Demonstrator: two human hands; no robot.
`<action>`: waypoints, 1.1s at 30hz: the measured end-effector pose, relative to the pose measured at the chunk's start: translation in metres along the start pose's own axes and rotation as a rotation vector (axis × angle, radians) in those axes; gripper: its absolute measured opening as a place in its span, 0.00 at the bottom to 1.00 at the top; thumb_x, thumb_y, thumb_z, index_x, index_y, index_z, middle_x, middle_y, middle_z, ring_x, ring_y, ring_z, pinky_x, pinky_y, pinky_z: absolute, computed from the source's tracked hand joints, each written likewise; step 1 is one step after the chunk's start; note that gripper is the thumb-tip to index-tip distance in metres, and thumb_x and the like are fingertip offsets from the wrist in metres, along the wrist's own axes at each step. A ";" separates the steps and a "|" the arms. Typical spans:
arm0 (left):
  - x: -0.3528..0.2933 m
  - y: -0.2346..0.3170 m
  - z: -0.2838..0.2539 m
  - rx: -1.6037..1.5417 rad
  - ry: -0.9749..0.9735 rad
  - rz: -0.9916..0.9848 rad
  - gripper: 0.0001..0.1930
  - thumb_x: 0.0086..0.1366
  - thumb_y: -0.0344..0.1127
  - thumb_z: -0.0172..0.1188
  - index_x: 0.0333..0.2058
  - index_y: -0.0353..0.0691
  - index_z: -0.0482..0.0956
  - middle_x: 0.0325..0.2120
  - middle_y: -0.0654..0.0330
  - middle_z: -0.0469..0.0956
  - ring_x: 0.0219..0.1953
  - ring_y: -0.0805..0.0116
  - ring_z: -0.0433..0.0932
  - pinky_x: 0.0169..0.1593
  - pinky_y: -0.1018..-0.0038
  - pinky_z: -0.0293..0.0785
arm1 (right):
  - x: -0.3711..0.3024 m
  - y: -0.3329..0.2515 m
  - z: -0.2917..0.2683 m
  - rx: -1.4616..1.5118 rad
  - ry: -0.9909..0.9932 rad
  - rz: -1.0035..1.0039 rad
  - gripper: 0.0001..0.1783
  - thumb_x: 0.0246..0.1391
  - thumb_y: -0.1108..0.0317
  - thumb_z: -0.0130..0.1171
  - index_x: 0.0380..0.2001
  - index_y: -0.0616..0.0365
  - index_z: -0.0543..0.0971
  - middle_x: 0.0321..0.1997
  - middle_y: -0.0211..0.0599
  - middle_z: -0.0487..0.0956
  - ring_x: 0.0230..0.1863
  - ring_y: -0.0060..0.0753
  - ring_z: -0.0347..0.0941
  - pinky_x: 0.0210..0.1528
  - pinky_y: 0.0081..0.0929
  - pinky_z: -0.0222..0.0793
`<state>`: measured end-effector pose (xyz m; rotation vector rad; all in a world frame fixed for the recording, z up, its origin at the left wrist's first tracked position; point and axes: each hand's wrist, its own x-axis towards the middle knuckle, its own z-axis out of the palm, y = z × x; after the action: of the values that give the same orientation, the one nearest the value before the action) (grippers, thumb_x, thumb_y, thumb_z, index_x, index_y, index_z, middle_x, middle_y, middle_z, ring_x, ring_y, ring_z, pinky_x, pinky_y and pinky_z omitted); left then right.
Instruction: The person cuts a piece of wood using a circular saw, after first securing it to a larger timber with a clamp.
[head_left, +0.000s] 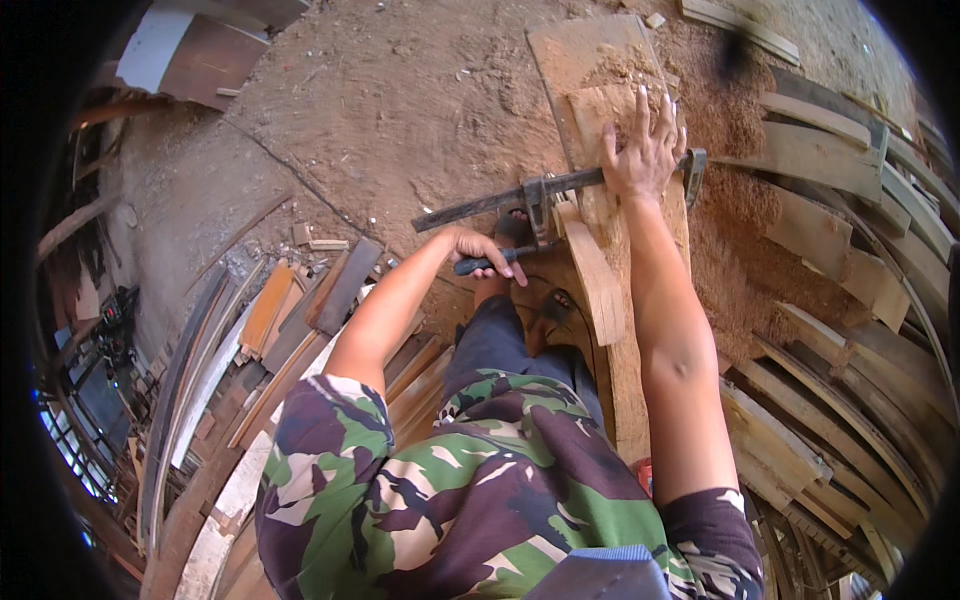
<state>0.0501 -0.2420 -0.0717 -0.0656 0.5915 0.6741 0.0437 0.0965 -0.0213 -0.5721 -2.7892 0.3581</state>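
Observation:
A long metal bar clamp (465, 208) lies across a thick wooden beam (628, 400), its fixed jaw at the beam's right side. A shorter, curved wood piece (594, 270) sits against the beam's left side, near the sliding jaw (537, 205). My left hand (478, 248) is closed around the clamp's dark screw handle (466, 267), with one finger stretched out. On top of the beam, just beyond the clamp bar, my right hand (641, 165) presses flat with its fingers spread.
A flat board (570, 55) lies under the beam's far end. Sawdust (725, 230) covers the ground to the right, beside stacked curved planks (830, 160). More wood strips (265, 310) are piled at the left. My feet (552, 315) are close to the beam.

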 end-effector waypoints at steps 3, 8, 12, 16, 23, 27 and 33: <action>0.015 -0.002 -0.018 -0.227 -0.302 -0.015 0.32 0.75 0.36 0.60 0.74 0.34 0.65 0.20 0.72 0.69 0.18 0.85 0.66 0.21 0.85 0.65 | 0.000 0.001 -0.002 -0.009 -0.014 -0.002 0.47 0.59 0.41 0.57 0.81 0.31 0.58 0.82 0.49 0.59 0.82 0.52 0.54 0.81 0.56 0.41; 0.018 0.004 -0.021 -0.268 -0.410 -0.168 0.28 0.74 0.34 0.59 0.69 0.31 0.68 0.16 0.73 0.64 0.15 0.85 0.62 0.18 0.82 0.60 | 0.000 0.002 0.001 -0.001 0.004 -0.017 0.47 0.56 0.45 0.57 0.80 0.33 0.61 0.80 0.49 0.61 0.81 0.52 0.57 0.82 0.53 0.38; 0.010 0.013 -0.001 -0.102 -0.167 -0.142 0.23 0.70 0.30 0.58 0.62 0.30 0.75 0.15 0.73 0.61 0.14 0.84 0.60 0.17 0.80 0.55 | 0.001 0.003 -0.002 -0.018 -0.020 -0.002 0.47 0.54 0.45 0.56 0.80 0.33 0.62 0.80 0.50 0.62 0.80 0.52 0.58 0.82 0.51 0.37; 0.000 0.013 0.018 0.036 0.099 -0.073 0.20 0.67 0.27 0.55 0.56 0.29 0.79 0.15 0.72 0.63 0.14 0.82 0.61 0.18 0.79 0.56 | 0.003 -0.001 -0.007 0.001 -0.044 0.012 0.48 0.54 0.45 0.57 0.80 0.31 0.62 0.81 0.50 0.61 0.81 0.52 0.57 0.82 0.51 0.37; 0.013 -0.013 0.043 0.726 0.841 0.120 0.14 0.61 0.43 0.66 0.42 0.46 0.90 0.24 0.55 0.81 0.25 0.57 0.81 0.30 0.61 0.78 | -0.004 -0.002 0.002 -0.012 -0.024 -0.011 0.47 0.60 0.45 0.53 0.82 0.30 0.55 0.82 0.50 0.58 0.82 0.50 0.56 0.83 0.53 0.35; 0.018 -0.003 0.086 1.130 1.330 0.057 0.15 0.63 0.43 0.64 0.45 0.49 0.91 0.37 0.43 0.88 0.42 0.42 0.88 0.46 0.50 0.84 | -0.007 0.009 0.004 0.032 0.001 0.024 0.46 0.67 0.36 0.50 0.83 0.31 0.51 0.85 0.47 0.54 0.86 0.51 0.43 0.85 0.52 0.30; 0.050 -0.041 0.075 1.477 1.755 -0.012 0.11 0.67 0.34 0.58 0.41 0.49 0.89 0.33 0.43 0.87 0.39 0.42 0.88 0.42 0.48 0.84 | -0.094 -0.003 -0.127 0.436 0.036 0.170 0.37 0.66 0.53 0.63 0.75 0.49 0.68 0.79 0.55 0.62 0.85 0.62 0.45 0.82 0.62 0.41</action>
<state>0.1436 -0.2278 -0.0409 0.8054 2.6310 -0.1695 0.1653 0.0786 0.0779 -0.6954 -2.5161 0.9490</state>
